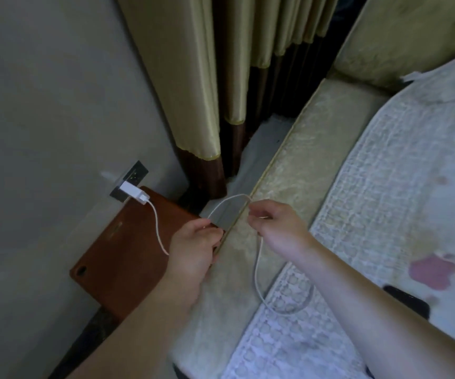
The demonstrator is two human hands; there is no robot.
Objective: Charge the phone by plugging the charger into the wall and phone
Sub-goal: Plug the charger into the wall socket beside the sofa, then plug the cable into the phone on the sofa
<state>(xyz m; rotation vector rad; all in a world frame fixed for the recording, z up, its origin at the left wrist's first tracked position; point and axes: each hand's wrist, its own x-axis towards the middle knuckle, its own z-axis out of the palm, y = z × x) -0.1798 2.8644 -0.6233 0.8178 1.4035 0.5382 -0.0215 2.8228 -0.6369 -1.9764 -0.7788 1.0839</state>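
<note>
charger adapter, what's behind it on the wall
A dark wall socket plate sits behind the white charger adapter, which is plugged into it. The adapter covers its prongs and the slots they enter. The white cable runs down from it.

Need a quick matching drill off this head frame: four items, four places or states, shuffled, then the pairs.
Things:
1. charger
2. cable
3. phone
4. brown board

Places or states:
A. lying dark on the bed cover, partly behind the right forearm
B. plugged into the wall socket
C. propped against the wall below the socket
D. pinched by left hand and right hand, looping between them

Pairs: 1-B, 2-D, 3-A, 4-C
</note>
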